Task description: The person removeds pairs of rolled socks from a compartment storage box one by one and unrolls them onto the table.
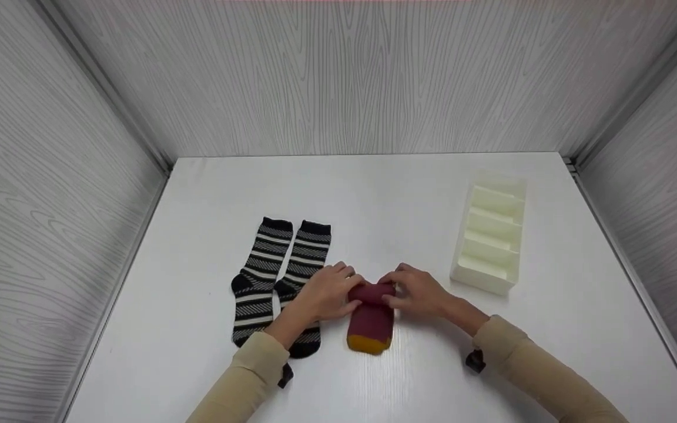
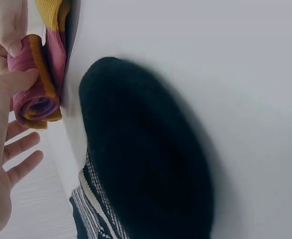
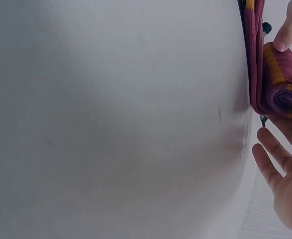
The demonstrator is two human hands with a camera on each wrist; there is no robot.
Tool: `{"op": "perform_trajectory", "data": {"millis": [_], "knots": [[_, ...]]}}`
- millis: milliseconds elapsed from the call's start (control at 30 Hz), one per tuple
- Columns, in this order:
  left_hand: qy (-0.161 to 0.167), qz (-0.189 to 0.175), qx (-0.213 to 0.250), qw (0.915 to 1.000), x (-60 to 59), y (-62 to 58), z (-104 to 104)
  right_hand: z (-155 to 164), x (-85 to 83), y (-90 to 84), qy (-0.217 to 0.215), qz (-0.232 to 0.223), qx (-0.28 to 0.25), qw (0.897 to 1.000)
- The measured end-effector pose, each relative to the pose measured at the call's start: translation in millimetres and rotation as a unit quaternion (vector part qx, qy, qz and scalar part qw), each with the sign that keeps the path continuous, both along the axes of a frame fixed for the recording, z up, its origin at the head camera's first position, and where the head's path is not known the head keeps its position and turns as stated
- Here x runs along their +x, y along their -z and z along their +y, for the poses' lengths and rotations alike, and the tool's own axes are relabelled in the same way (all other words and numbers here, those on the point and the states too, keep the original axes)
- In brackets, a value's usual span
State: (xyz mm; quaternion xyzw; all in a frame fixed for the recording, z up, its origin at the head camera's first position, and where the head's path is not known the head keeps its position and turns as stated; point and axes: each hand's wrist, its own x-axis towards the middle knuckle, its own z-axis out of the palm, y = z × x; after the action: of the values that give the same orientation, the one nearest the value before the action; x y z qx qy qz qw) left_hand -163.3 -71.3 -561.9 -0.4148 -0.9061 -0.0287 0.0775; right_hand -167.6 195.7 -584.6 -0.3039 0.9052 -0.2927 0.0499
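A maroon sock [image 1: 371,323] with a mustard toe lies at the table's near middle, its far end rolled up into a roll [image 1: 372,291]. My left hand [image 1: 338,292] holds the roll from the left and my right hand [image 1: 402,292] from the right. In the left wrist view my left hand [image 2: 14,107] has its thumb on the roll [image 2: 36,97], the other fingers spread below. In the right wrist view the roll [image 3: 280,94] sits against my right hand [image 3: 285,149]. A pair of black-and-white striped socks [image 1: 277,276] lies flat just left of my left hand.
A cream divided organiser tray [image 1: 489,235] stands at the right of the white table [image 1: 374,188]. Grey wood-grain walls close in the left, back and right. The black toe of a striped sock [image 2: 146,164] fills the left wrist view.
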Motion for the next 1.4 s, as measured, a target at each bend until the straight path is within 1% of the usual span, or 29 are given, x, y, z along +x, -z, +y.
{"op": "perform_trajectory", "data": {"millis": [67, 100, 167, 233, 300, 367, 433, 500, 533, 600, 700, 767, 833, 867, 933, 1000, 1033, 1100, 1133, 1200, 1300, 1400], "knots": [[-0.002, -0.001, -0.001, 1.0000, -1.6, 1.2, 1.2, 0.3, -0.6, 0.0, -0.001, 0.013, 0.002, 1.000], [-0.003, -0.002, 0.000, 1.0000, -2.7, 1.6, 2.1, 1.0, -0.9, 0.0, -0.003, 0.026, 0.004, 1.000], [-0.005, -0.005, 0.005, 1.0000, -5.5, 2.2, 3.8, 3.0, -1.6, 0.1, -0.011, 0.068, 0.009, 0.998], [-0.009, -0.011, 0.011, 0.9998, -8.9, 2.0, 6.0, 5.6, -2.5, 0.0, -0.024, 0.123, 0.010, 0.992], [-0.016, -0.021, 0.017, 0.9995, -13.2, 1.6, 8.2, 8.1, -3.9, -0.2, -0.040, 0.191, 0.007, 0.981], [-0.027, -0.039, 0.021, 0.9987, -17.9, 1.2, 10.4, 10.4, -5.4, -0.4, -0.053, 0.256, 0.004, 0.965], [-0.039, -0.062, 0.025, 0.9970, -22.7, 0.7, 12.5, 12.2, -6.6, -0.3, -0.065, 0.309, 0.005, 0.949], [-0.051, -0.079, 0.030, 0.9951, -27.4, 0.3, 14.7, 13.3, -6.9, 0.0, -0.074, 0.347, 0.021, 0.935], [-0.056, -0.085, 0.033, 0.9942, -29.6, 0.2, 15.7, 13.4, -6.9, 0.2, -0.076, 0.360, 0.035, 0.929], [-0.063, -0.089, 0.040, 0.9932, -33.5, 0.2, 17.6, 12.9, -6.2, -0.1, -0.075, 0.372, 0.062, 0.923], [-0.069, -0.083, 0.048, 0.9929, -37.3, 0.4, 19.5, 10.8, -5.7, -1.2, -0.064, 0.368, 0.106, 0.921], [-0.071, -0.078, 0.050, 0.9931, -37.9, 0.1, 19.7, 9.2, -6.1, -2.7, -0.054, 0.356, 0.122, 0.925], [-0.070, -0.071, 0.050, 0.9938, -37.3, -0.7, 19.2, 8.0, -7.6, -3.5, -0.046, 0.336, 0.133, 0.931], [-0.068, -0.067, 0.050, 0.9942, -36.6, -1.2, 18.7, 7.2, -8.8, -3.6, -0.043, 0.320, 0.134, 0.937], [-0.061, -0.060, 0.051, 0.9951, -34.8, -2.0, 17.0, 5.4, -11.7, -4.2, -0.037, 0.276, 0.130, 0.952], [-0.056, -0.051, 0.052, 0.9958, -32.9, -2.4, 14.7, 2.6, -16.2, -4.2, -0.034, 0.217, 0.114, 0.969], [-0.055, -0.047, 0.053, 0.9960, -31.9, -2.4, 13.3, 0.6, -18.8, -4.1, -0.034, 0.189, 0.105, 0.976], [-0.054, -0.040, 0.055, 0.9962, -29.9, -2.1, 10.6, -4.2, -24.0, -3.8, -0.037, 0.139, 0.088, 0.986], [-0.054, -0.036, 0.057, 0.9963, -28.8, -1.8, 9.2, -6.9, -26.5, -3.7, -0.039, 0.120, 0.083, 0.988], [-0.051, -0.028, 0.060, 0.9965, -26.7, -0.6, 6.6, -11.8, -30.2, -3.5, -0.046, 0.098, 0.074, 0.991], [-0.045, -0.016, 0.066, 0.9967, -24.1, 1.6, 4.2, -16.3, -32.8, -3.5, -0.041, 0.078, 0.069, 0.994], [-0.045, -0.009, 0.063, 0.9969, -22.4, 3.0, 3.5, -17.4, -33.4, -4.1, -0.033, 0.065, 0.064, 0.995]]}}
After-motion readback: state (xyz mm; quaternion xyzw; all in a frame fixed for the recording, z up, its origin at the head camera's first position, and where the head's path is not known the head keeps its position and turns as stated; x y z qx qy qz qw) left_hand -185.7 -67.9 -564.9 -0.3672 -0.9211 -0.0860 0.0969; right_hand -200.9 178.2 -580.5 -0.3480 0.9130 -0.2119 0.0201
